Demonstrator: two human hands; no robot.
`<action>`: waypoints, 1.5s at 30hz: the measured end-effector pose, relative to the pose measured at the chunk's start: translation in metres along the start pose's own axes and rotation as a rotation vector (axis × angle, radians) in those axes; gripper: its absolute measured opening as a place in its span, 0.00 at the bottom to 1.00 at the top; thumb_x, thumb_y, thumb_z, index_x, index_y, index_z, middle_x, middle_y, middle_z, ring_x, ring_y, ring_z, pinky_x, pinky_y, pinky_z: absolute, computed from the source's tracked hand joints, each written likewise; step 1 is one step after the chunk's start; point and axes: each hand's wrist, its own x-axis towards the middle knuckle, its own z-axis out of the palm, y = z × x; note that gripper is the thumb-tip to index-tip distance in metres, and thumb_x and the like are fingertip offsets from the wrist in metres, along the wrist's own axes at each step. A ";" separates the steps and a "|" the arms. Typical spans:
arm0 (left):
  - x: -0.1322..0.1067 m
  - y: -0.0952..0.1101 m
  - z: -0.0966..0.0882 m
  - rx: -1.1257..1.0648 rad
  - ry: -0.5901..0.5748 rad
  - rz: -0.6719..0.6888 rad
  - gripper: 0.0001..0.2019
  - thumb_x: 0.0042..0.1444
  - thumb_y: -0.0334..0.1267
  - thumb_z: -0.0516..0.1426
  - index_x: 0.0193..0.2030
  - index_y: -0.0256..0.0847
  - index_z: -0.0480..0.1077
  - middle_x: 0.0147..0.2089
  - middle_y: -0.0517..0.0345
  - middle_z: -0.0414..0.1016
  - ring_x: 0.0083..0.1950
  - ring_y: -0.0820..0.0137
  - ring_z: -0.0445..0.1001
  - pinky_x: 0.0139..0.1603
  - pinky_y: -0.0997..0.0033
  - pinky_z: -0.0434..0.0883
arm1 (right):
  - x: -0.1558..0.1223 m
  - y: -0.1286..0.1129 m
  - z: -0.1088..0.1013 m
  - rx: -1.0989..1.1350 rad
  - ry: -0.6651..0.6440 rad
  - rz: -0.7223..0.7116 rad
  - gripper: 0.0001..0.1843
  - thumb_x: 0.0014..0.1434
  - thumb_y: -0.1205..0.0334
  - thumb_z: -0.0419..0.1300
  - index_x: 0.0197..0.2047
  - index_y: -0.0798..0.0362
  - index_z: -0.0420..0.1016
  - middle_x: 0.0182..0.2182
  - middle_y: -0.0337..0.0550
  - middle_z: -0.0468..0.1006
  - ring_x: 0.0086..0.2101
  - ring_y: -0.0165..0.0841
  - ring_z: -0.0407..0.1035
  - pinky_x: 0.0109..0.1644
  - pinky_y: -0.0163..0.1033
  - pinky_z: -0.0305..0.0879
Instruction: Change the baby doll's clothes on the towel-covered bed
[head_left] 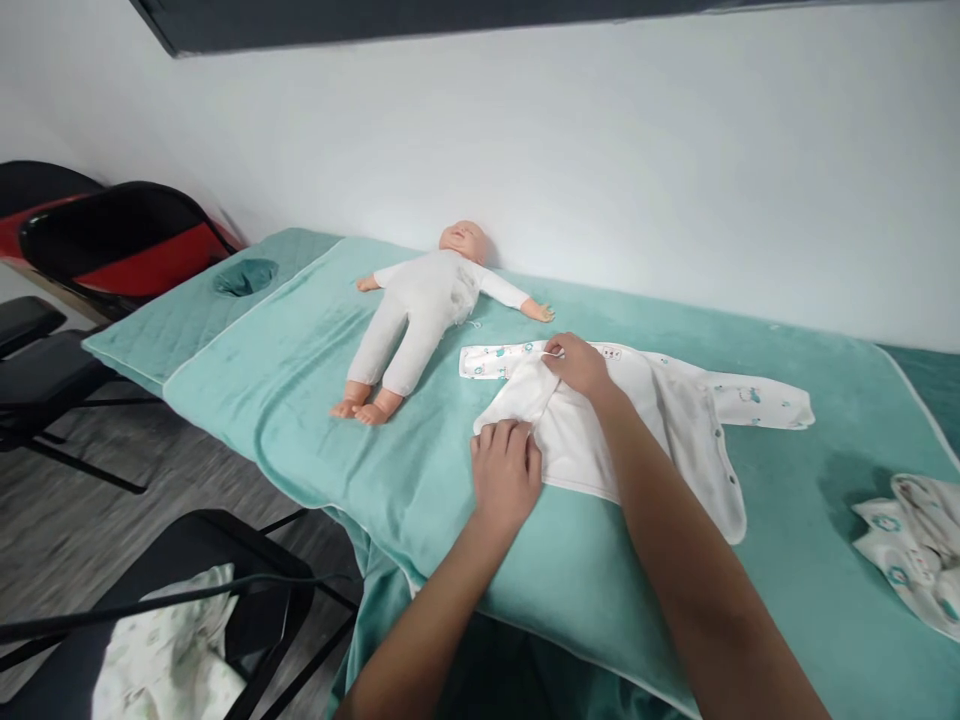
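Green-covered bed (360,480) beside a white wall (712,200); baby jacket (577,440) open at four o'clock, doll (431,285) at ten.
From afar I watch my right hand (577,365) pinch a white tie (553,354); my left hand (506,470) rests, curled, at the jacket's nine-o'clock edge, grip unclear. Laying-out looks mostly done, sleeves (761,400) spread; snaps (731,478) remain unfastened.

No legible text, brand or number. Printed motifs and marks only, too small to read as lettering: on both sleeves and along the upper edge of the white shirt (682,430), between the long edges of the bed (360,465); on the crumpled patterned garment (922,565), toward the bed's right end; faintly, on the pale cloth (172,650) on the black chair (225,538), off the bed's near edge.
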 end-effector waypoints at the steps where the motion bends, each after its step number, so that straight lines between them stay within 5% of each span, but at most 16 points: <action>1: 0.000 0.000 0.000 -0.005 -0.014 0.004 0.07 0.63 0.32 0.56 0.47 0.40 0.73 0.46 0.53 0.78 0.47 0.60 0.69 0.45 0.60 0.60 | 0.000 -0.002 0.001 -0.008 0.016 -0.003 0.05 0.63 0.61 0.60 0.42 0.49 0.75 0.45 0.40 0.77 0.43 0.35 0.72 0.45 0.39 0.63; 8: 0.002 0.000 0.001 0.027 -0.061 -0.035 0.05 0.64 0.33 0.55 0.39 0.41 0.72 0.36 0.56 0.75 0.41 0.62 0.67 0.42 0.59 0.58 | -0.001 -0.021 0.011 -0.229 0.197 -0.069 0.16 0.68 0.65 0.51 0.56 0.50 0.71 0.56 0.49 0.69 0.40 0.38 0.70 0.39 0.40 0.63; 13: 0.002 -0.001 -0.001 0.030 -0.068 -0.028 0.05 0.64 0.33 0.55 0.38 0.42 0.73 0.36 0.55 0.74 0.41 0.62 0.67 0.42 0.59 0.58 | -0.011 -0.021 0.010 -0.144 0.282 -0.192 0.15 0.66 0.65 0.51 0.52 0.55 0.75 0.54 0.54 0.71 0.52 0.45 0.65 0.57 0.48 0.64; 16: 0.002 -0.002 -0.001 -0.013 -0.048 0.023 0.05 0.64 0.34 0.56 0.38 0.41 0.73 0.42 0.53 0.76 0.45 0.61 0.68 0.44 0.59 0.59 | -0.021 -0.019 0.012 -0.012 0.246 -0.244 0.16 0.69 0.60 0.50 0.51 0.54 0.76 0.56 0.52 0.72 0.56 0.43 0.64 0.65 0.48 0.60; 19: 0.002 -0.001 -0.001 0.002 -0.048 0.060 0.09 0.65 0.36 0.55 0.32 0.40 0.71 0.37 0.53 0.76 0.42 0.62 0.69 0.43 0.58 0.59 | -0.028 -0.017 0.014 0.031 0.168 -0.223 0.20 0.71 0.57 0.47 0.55 0.53 0.75 0.59 0.50 0.72 0.60 0.40 0.64 0.68 0.47 0.57; 27: -0.001 -0.001 -0.003 0.087 -0.018 0.065 0.16 0.67 0.37 0.54 0.26 0.41 0.69 0.26 0.56 0.74 0.35 0.64 0.70 0.40 0.60 0.55 | -0.039 -0.010 0.012 -0.207 -0.081 -0.203 0.27 0.74 0.52 0.43 0.69 0.56 0.63 0.71 0.50 0.56 0.70 0.39 0.49 0.73 0.56 0.44; 35: -0.002 -0.002 -0.002 0.099 -0.004 0.021 0.08 0.67 0.36 0.53 0.35 0.41 0.70 0.35 0.53 0.75 0.40 0.61 0.70 0.42 0.59 0.57 | -0.040 -0.010 0.010 -0.313 -0.122 -0.212 0.34 0.74 0.46 0.40 0.74 0.57 0.53 0.74 0.50 0.47 0.72 0.40 0.42 0.74 0.58 0.42; 40: -0.002 -0.002 -0.002 -0.021 -0.017 0.062 0.05 0.66 0.32 0.54 0.43 0.40 0.71 0.47 0.51 0.77 0.49 0.60 0.71 0.49 0.59 0.62 | -0.041 -0.007 0.004 -0.280 -0.003 -0.064 0.35 0.74 0.47 0.40 0.73 0.63 0.54 0.74 0.55 0.46 0.73 0.44 0.40 0.74 0.56 0.42; 45: -0.002 -0.005 -0.001 -0.070 -0.024 0.058 0.06 0.65 0.31 0.54 0.44 0.40 0.71 0.50 0.50 0.77 0.51 0.61 0.71 0.50 0.59 0.64 | -0.043 -0.003 0.006 -0.303 0.018 -0.001 0.37 0.74 0.46 0.39 0.73 0.65 0.53 0.73 0.59 0.47 0.72 0.46 0.41 0.74 0.57 0.41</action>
